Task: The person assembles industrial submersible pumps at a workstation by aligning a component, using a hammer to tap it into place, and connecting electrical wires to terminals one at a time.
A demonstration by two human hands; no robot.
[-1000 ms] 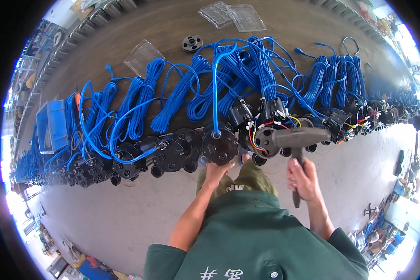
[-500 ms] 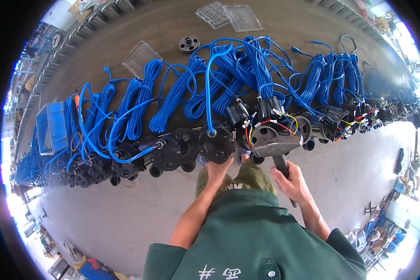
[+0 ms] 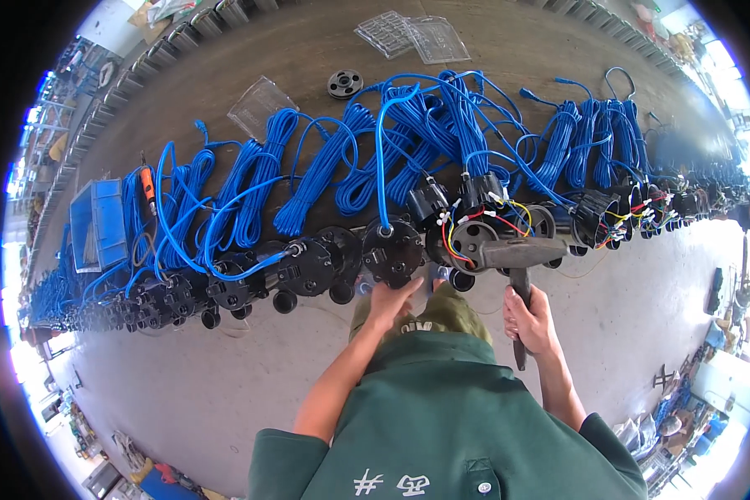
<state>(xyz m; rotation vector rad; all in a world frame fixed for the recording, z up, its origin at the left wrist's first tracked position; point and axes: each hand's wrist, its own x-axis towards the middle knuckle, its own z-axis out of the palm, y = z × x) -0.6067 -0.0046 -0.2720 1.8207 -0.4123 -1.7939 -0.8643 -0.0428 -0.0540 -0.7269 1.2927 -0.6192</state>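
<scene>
I view a long brown desk (image 3: 292, 50) crossed by blue cable coils (image 3: 325, 171). Along its near edge stands the black-capped unit (image 3: 392, 252), directly in front of the person, with a blue cable rising from its cap. It holds nearly the same place as half a second ago. The hammer (image 3: 525, 252) has changed position: its head has shifted to the right, away from this unit, and overlaps the neighbouring grey end piece (image 3: 475, 243) in my view. I cannot confirm contact there. The right hand (image 3: 532, 321) has moved with it and is wrapped around the handle. The left hand (image 3: 392, 302) remains at the unit's lower edge; its fingers are partly hidden, so I cannot tell whether it grips or only supports. I judge that the unit is being steadied while the hammer stands clear of its cap. Red and yellow wires (image 3: 452, 243) lie exposed near the hammer head; I rate them vulnerable to a stray swing.
</scene>
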